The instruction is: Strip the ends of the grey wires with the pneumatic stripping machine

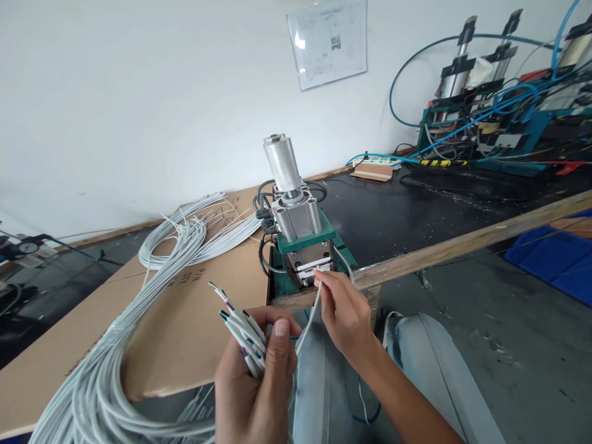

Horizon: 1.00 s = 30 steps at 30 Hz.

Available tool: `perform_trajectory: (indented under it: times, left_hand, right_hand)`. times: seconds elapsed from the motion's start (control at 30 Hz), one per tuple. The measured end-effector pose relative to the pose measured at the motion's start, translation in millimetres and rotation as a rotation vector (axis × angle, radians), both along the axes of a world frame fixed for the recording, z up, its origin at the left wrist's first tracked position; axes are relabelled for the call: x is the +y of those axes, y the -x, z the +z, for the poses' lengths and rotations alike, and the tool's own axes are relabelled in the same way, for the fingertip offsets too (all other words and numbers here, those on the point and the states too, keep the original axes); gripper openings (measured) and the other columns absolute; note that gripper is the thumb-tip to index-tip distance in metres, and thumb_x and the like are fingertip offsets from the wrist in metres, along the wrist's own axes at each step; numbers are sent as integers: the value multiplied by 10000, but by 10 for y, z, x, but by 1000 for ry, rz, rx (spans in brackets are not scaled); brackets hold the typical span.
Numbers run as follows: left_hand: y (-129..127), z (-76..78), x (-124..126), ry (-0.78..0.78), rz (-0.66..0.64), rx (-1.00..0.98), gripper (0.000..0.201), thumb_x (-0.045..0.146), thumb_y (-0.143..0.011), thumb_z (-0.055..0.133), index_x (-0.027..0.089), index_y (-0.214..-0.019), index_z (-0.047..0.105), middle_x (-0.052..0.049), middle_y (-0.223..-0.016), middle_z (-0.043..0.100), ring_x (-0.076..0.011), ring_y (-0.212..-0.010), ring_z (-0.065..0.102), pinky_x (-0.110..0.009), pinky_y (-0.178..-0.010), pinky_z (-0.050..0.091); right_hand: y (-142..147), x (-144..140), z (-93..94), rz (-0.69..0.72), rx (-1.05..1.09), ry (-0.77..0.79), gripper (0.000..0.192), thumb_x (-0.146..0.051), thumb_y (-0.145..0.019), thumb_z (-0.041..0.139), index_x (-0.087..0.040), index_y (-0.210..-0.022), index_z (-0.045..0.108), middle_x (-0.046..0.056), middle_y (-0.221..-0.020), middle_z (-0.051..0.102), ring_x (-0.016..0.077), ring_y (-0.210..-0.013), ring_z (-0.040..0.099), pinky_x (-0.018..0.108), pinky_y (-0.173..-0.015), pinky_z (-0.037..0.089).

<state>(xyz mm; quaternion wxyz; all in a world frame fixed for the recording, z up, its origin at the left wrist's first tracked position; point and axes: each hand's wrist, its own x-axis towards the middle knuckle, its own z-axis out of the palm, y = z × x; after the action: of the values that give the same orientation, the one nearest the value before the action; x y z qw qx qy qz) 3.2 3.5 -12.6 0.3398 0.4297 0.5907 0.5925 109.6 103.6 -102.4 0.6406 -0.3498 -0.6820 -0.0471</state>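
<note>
Cable ends clamped in left hand, right hand pinching one cable at green press; cardboard beside

The left hand is raised low in the foreground, fingers curled shut in a fist-like grip, thumb on top. The right hand reaches forward from an outstretched forearm, fingertips pinched together, above denim-clad knees.

Bright, even daylight; soft shadows; glare on wall poster; wide-angle bending at edges; sharp focus throughout.
</note>
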Motion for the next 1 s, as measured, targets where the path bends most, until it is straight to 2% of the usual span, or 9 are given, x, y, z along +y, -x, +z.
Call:
perform_trajectory:
  times: [0.3, 0.5, 0.77, 0.87, 0.93, 1.0]
  left_hand:
    - [16, -23, -5, 14, -18, 28, 368, 553, -832, 711, 190, -799, 658, 64, -478, 434, -74, -408, 379, -135, -368, 301]
    - [33, -60, -12, 9, -37, -57, 321, 519, -804, 762, 220, -825, 648, 76, -488, 444, -78, -434, 395, -135, -398, 345]
    - [7, -48, -18, 39, 2, -9, 367, 559, -787, 747, 204, -815, 656, 61, -504, 448, -85, -428, 372, -151, -381, 313]
    - [-32, -29, -40, 16, 59, 28, 326, 509, -786, 761, 201, -815, 660, 68, -508, 419, -81, -435, 336, -158, -384, 278]
    - [-39, -27, -50, -41, 108, 33, 270, 429, -755, 798, 196, -805, 672, 42, -591, 490, -80, -463, 349, -165, -387, 285]
    - [-16, -37, -52, -107, 74, -30, 228, 362, -708, 825, 196, -784, 688, 8, -714, 565, -86, -493, 406, -170, -388, 321]
  right_hand:
    - [-23, 17, -23, 25, 22, 23, 286, -36, -979, 465, -146, -1201, 608, 125, -989, 726, 197, -908, 729, 295, -783, 622]
    - [-38, 28, -27, 27, 25, 11, 270, -60, -987, 464, -150, -1190, 617, 123, -973, 731, 202, -894, 731, 300, -764, 627]
    - [-6, 31, -28, 30, 46, 17, 263, -93, -1004, 450, -166, -1186, 625, 114, -967, 735, 202, -910, 731, 310, -775, 632]
    - [5, 29, -20, 27, 57, 19, 253, -97, -1002, 458, -162, -1173, 633, 114, -954, 739, 202, -892, 735, 306, -764, 633]
    - [6, 30, -13, 27, 59, 18, 253, -95, -1001, 455, -162, -1163, 637, 110, -943, 740, 197, -870, 739, 298, -755, 632]
    - [5, 30, -5, 28, 59, 18, 263, -89, -999, 445, -165, -1159, 640, 107, -945, 741, 193, -868, 744, 291, -760, 632]
